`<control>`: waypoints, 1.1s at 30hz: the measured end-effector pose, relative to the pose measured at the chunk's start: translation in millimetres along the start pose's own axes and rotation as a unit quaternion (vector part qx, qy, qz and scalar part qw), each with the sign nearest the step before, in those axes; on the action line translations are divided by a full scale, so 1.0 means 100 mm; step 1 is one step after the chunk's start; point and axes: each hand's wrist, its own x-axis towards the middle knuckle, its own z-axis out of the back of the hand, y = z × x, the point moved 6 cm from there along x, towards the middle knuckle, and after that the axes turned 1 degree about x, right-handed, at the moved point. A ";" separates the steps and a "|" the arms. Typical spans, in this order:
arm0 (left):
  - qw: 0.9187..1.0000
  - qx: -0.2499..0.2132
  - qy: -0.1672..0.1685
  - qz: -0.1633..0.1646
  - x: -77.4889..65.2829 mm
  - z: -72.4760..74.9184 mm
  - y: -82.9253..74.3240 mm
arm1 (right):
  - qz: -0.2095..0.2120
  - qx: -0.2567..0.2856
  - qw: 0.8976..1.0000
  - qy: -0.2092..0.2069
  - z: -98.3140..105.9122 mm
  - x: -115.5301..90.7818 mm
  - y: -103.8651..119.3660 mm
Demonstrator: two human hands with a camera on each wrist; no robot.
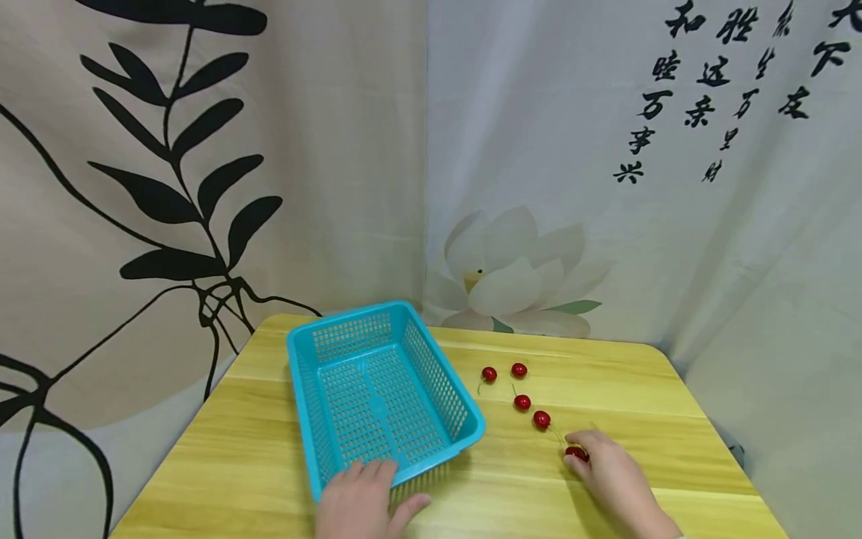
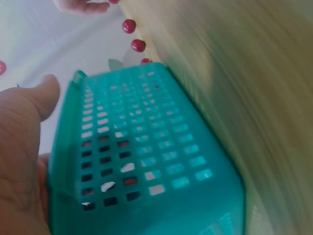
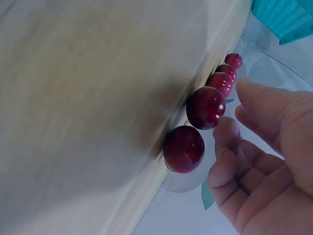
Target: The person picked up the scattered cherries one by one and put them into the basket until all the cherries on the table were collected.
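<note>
A turquoise plastic basket (image 1: 377, 397) with latticed walls stands on the table, nothing lying in it. My left hand (image 1: 360, 501) holds its near rim, fingers hooked over the edge and thumb sticking out to the right. In the left wrist view, the fingers are partly hidden behind the basket wall (image 2: 146, 142). On the right, my right hand (image 1: 609, 471) has thumb and fingers on either side of the nearest red cherry (image 1: 577, 454). The right wrist view shows a gap between the fingers and that cherry (image 3: 183, 149); thumb and forefinger are apart.
Several more cherries lie in a loose line between basket and right hand, among them one cherry (image 1: 542, 419) close to the fingers and another (image 1: 488, 374) farther back. The wooden table (image 1: 606, 382) ends at a printed curtain (image 1: 539, 150) behind.
</note>
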 end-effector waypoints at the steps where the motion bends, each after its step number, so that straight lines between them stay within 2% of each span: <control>1: 1.000 -0.002 -0.005 -0.002 0.00 0.00 0.00 | -0.004 -0.001 1.000 0.004 -0.01 0.00 -0.01; 7: 1.000 -0.024 -0.008 -0.002 0.02 0.04 0.10 | -0.022 -0.008 0.999 0.023 -0.07 0.00 -0.03; 16: 0.999 -0.037 0.023 0.004 0.05 0.02 0.30 | -0.041 -0.003 0.997 0.063 -0.14 0.02 -0.02; 24: 0.999 -0.034 0.025 0.004 0.06 0.03 0.34 | -0.054 0.004 0.995 0.080 -0.17 0.04 -0.03; 33: 0.997 -0.045 0.065 0.026 0.06 0.02 0.36 | -0.060 0.002 0.995 0.081 -0.18 0.04 -0.04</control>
